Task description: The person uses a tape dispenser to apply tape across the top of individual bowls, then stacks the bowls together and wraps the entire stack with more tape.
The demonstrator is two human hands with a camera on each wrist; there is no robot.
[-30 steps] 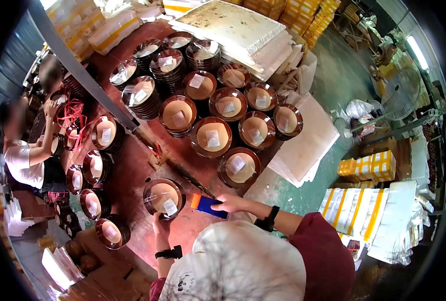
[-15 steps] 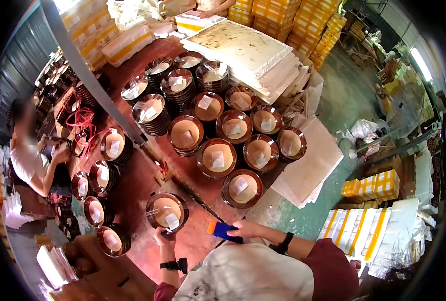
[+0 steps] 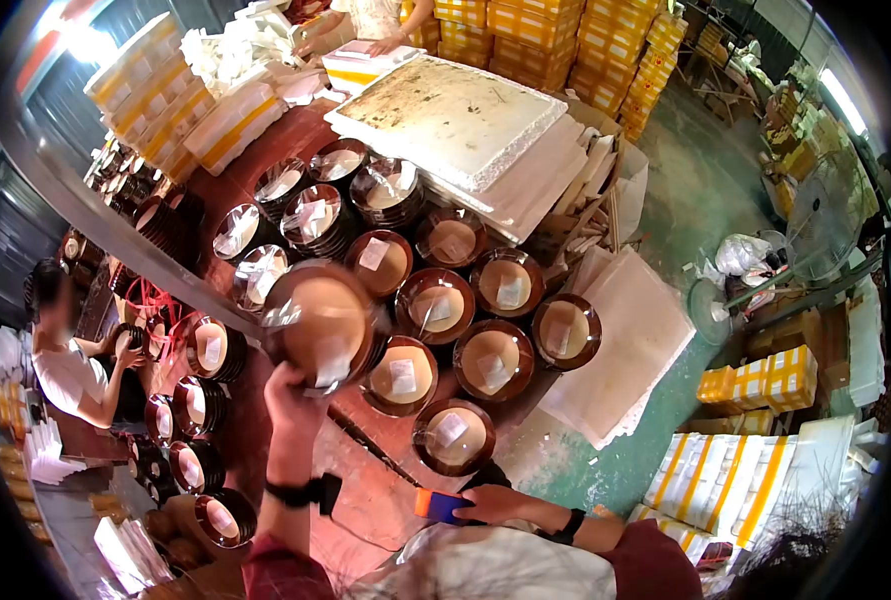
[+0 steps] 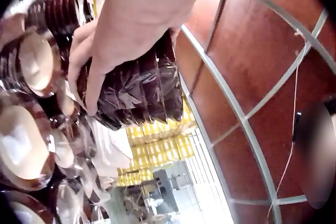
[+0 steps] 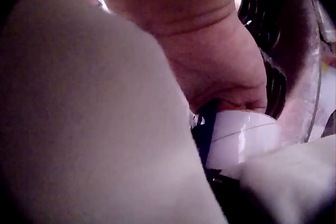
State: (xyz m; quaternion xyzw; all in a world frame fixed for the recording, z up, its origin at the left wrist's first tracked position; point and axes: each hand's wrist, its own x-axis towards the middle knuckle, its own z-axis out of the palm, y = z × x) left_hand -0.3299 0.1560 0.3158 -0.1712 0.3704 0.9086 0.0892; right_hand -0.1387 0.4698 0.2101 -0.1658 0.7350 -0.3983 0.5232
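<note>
Your hands were apart, each clamped on something. Your left hand (image 3: 288,398) gripped a stack of brown bowls (image 3: 315,312) at its near side, and the wrist view showed the fingers bent over the edge of the shiny clear wrap. The stack looked raised, its pale insides facing up and blurred in the head view, with a white slip (image 3: 332,372) at the near side of the top bowl. Your right hand (image 3: 495,503) was closed round a blue-and-orange tool (image 3: 442,506), well apart from the bowls; its exact kind could not be told.

Just beyond the held stack stood a group of wrapped stacks (image 3: 401,376), close together on the red surface (image 3: 350,470), most with a white slip on top. As far as could be judged, those had been wrapped and set down, as had the row to your left (image 3: 209,345). The held stack looked wrapped and labelled too, and what remained was to put it down. How many others were left to do could not be told.

Farther out, red straps (image 3: 150,305) lay by another person (image 3: 70,380), whose hands were at more bowls. Foam boards (image 3: 455,115) lay past the group, and yellow-taped boxes (image 3: 755,380) were piled over to your right.
</note>
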